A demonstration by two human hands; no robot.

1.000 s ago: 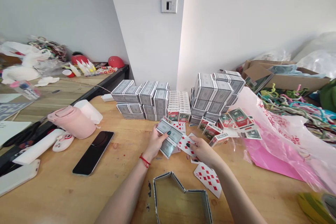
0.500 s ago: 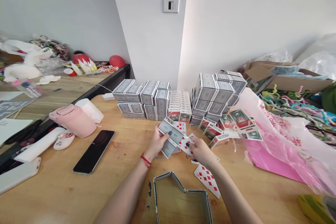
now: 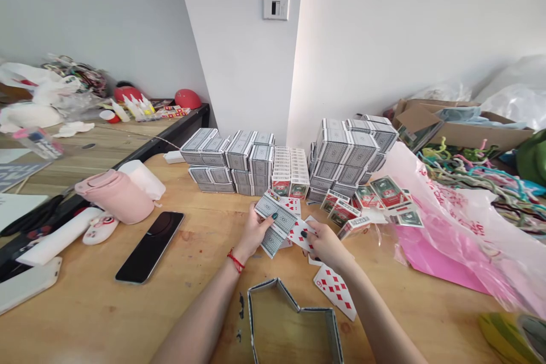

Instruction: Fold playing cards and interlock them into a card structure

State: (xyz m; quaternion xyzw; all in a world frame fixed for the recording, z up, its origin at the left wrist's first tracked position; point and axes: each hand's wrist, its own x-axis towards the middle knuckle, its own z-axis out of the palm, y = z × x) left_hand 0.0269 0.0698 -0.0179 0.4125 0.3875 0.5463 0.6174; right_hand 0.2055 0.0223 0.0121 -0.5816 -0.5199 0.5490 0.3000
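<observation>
My left hand [image 3: 256,228] grips several patterned playing cards [image 3: 277,216], backs up, with the thumb pressed on top. My right hand [image 3: 324,242] pinches a face-up red card [image 3: 297,231] whose left end meets the cards in the left hand. Below the right wrist lies a nine of diamonds [image 3: 335,290], partly under the forearm. A red heart card [image 3: 292,205] lies face up just beyond the hands. Nearest to me stands an open, angular frame [image 3: 298,311] with thin walls that look made of cards; its near part is cut off.
Stacks of card packs [image 3: 251,162] and a taller pile [image 3: 350,151] stand along the wall. Loose card boxes [image 3: 341,210] and pink plastic [image 3: 443,256] are to the right. At left lie a phone [image 3: 149,247] and a pink cup [image 3: 115,196]. A tape roll [image 3: 516,335] sits at lower right.
The whole view has shifted slightly, so most things appear a little further left. Both hands keep their hold on the cards with almost no movement.
</observation>
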